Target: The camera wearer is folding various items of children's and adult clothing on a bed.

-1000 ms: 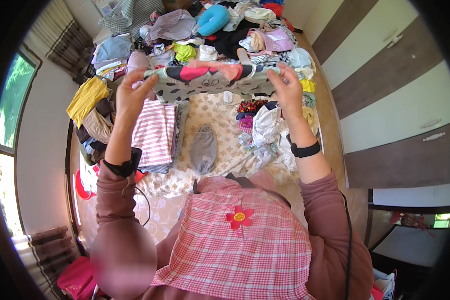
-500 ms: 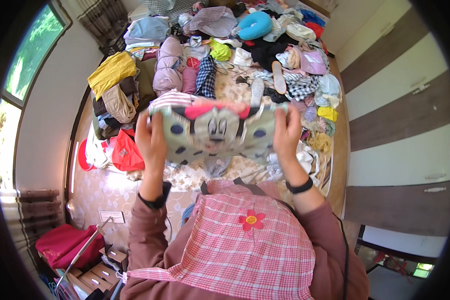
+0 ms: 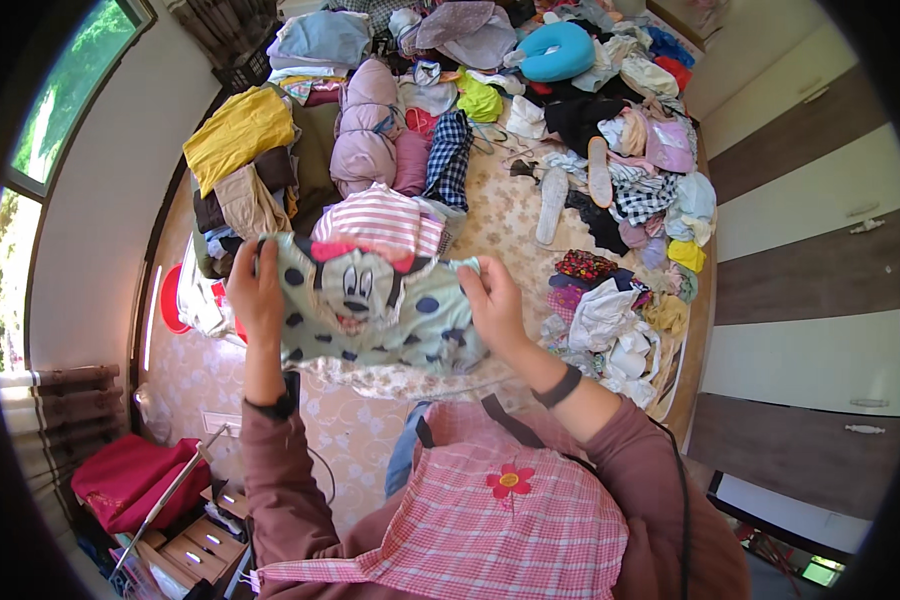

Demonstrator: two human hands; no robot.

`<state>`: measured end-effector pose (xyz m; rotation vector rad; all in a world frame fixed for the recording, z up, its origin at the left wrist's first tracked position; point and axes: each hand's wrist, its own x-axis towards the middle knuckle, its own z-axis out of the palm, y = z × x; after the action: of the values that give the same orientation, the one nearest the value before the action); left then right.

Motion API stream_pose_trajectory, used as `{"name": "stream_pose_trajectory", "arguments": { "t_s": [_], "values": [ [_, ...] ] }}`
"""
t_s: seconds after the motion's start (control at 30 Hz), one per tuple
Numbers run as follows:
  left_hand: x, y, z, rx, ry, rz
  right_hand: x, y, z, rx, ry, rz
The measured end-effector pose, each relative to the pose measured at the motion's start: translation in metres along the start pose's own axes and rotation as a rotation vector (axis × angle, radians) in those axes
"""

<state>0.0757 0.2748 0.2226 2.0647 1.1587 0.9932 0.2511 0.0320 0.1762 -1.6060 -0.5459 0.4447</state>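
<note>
A person's left hand (image 3: 255, 295) and right hand (image 3: 492, 305) each pinch shut on an upper corner of a pale dotted cartoon-print garment (image 3: 375, 305), held spread above the clothes-strewn bed (image 3: 515, 215); soft, light and floppy, it looks best gripped at its edges.

Bright daylight from the window (image 3: 55, 120) at left, sharp centre, fisheye bending and dark rim
</note>
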Motion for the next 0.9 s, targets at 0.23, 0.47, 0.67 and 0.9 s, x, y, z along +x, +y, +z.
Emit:
{"name": "stream_pose_trajectory", "arguments": {
  "t_s": [0.23, 0.47, 0.67, 0.9],
  "values": [
    [0.064, -0.130, 0.116, 0.469, -0.017, 0.218, 0.100, 0.142, 0.056, -0.380, 0.020, 0.096],
    [-0.050, -0.077, 0.169, 0.611, -0.347, 0.348, 0.062, 0.172, 0.011, -0.470, 0.152, 0.278],
    [-0.067, -0.108, 0.182, 0.829, -0.433, 0.286, -0.060, 0.210, -0.058, -0.480, 0.161, 0.515],
    [-0.064, -0.103, 0.181, 0.790, -0.449, 0.289, -0.119, 0.221, -0.162, -0.642, 0.512, 0.675]
  ]
}}
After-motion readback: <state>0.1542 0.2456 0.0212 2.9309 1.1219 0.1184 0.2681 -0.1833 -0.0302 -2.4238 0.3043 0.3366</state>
